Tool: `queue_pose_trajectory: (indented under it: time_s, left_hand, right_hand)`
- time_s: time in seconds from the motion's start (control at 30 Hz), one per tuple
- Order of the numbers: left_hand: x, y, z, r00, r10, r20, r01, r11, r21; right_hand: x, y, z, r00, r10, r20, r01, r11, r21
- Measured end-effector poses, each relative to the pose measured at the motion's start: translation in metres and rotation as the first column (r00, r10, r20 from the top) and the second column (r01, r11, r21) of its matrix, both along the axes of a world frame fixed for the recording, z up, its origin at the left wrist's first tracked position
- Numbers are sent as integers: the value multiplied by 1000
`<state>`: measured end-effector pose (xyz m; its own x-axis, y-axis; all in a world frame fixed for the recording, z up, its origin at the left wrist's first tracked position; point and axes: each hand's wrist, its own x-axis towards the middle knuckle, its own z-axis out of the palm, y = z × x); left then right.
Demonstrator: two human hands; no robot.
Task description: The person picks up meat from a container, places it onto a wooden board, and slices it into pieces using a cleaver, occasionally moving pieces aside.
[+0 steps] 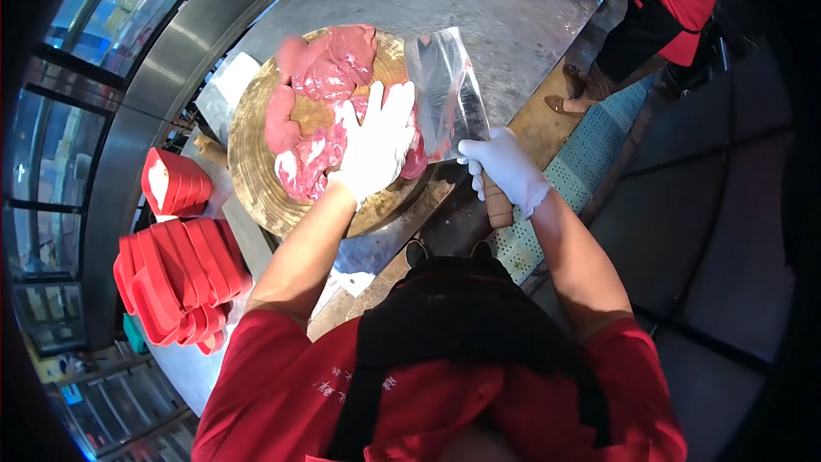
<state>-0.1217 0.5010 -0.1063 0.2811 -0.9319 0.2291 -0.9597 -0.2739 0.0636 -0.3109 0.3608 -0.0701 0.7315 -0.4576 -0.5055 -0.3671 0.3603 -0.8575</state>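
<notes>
My left hand [374,145], in a white glove, lies flat with fingers spread on pieces of raw red meat [312,154]. The meat is spread over a round wooden chopping block [248,180], with larger smooth pieces towards its far side. In my gloved right hand [506,167] is a cleaver [449,90], gripped by its wrapped brown handle. The broad shiny blade stands beside the block's right edge, close to the meat under my left hand. Part of the meat is hidden beneath that hand.
Stacked red trays [184,269] stand left of the block, with more red trays [178,184] just beyond. A grey metal worktop [505,8] stretches away behind. Another person [658,26] in a red shirt and black apron stands at the upper right, near green perforated mats [590,145].
</notes>
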Motion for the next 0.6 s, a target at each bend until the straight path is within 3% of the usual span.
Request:
queue_pose_trajectory:
  time_s: [0.13, 0.23, 0.3, 0.4, 0.47, 0.6]
  left_hand:
    - [-3, -1, 6, 1000, 14, -26, -13, 999, 39]
    - [-6, -1, 9, 997, 26, -72, -24, 1000, 20]
    - [-14, 8, 9, 996, 11, -90, -11, 1000, 6]
    - [-23, 16, 16, 995, -39, -88, 39, 999, 1]
    - [-28, 20, 19, 987, -34, -160, 30, 999, -24]
    - [-29, 18, 21, 995, -27, -97, 29, 1000, 12]
  right_hand:
    - [-39, 27, -1, 996, 91, 5, -91, 995, 45]
    - [-64, 52, 1, 997, 43, 66, -42, 999, -16]
    - [-67, 57, 1, 998, 63, -29, -61, 997, 54]
    - [-27, 20, -16, 996, 83, 34, -84, 994, 63]
    - [5, 4, -10, 999, 45, -16, -44, 998, 37]
    - [1, 6, -15, 995, 101, -23, -99, 993, 68]
